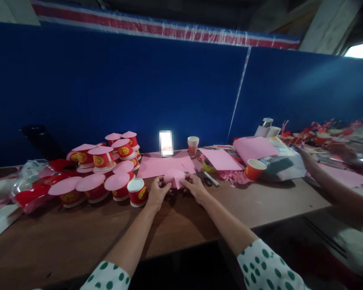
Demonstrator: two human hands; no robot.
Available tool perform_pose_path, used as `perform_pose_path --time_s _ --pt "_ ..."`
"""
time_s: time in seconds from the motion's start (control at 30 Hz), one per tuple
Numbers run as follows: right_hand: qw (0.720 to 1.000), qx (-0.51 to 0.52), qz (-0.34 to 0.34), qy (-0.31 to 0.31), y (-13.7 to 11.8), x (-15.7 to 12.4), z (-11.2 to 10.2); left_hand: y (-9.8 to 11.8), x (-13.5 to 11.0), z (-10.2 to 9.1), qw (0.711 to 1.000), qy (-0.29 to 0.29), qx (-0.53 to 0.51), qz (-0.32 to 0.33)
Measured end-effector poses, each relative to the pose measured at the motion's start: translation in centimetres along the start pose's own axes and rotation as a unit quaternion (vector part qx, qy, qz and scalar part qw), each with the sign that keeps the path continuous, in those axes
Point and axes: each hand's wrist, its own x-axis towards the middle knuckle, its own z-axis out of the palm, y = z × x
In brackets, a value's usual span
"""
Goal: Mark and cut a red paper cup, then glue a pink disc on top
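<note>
A person's two bare hands are slightly apart at the centre of the frame: the left hand (157,192) and right hand (196,187) pinch opposite sides of a small pink paper piece (173,175) above a brown surface (175,225). Just behind lies a large pink sheet (160,163). At centre left, red cups (99,162) wear pink paper discs (90,182). Scissors (207,181) lie beside the right hand. Another person's forearm (335,186) enters at the right edge.

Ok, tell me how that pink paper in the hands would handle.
The pink paper is probably light, looking thin. It likely holds its shape, as similar pink discs overhang their red cups without obvious sag.
</note>
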Motion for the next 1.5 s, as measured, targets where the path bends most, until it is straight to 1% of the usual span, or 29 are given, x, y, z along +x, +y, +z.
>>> perform_pose_path --time_s 0.27,0.57,1.17,1.5 --pt "1.000 0.003 0.000 0.019 -0.1 0.0 0.1 0.7 -0.5 0.5 0.999 -0.026 -0.016 -0.036" --pt "1.000 -0.005 0.001 0.030 0.1 0.1 0.0 0.9 -0.6 0.6 0.998 -0.034 -0.024 -0.046" --pt "0.999 -0.003 0.001 0.033 0.0 0.1 0.1 1.4 -1.0 0.9 0.998 -0.051 -0.013 -0.032" --pt "0.999 -0.014 -0.005 0.032 0.0 0.0 0.1 1.1 -0.9 0.9 0.998 -0.054 -0.001 -0.026"
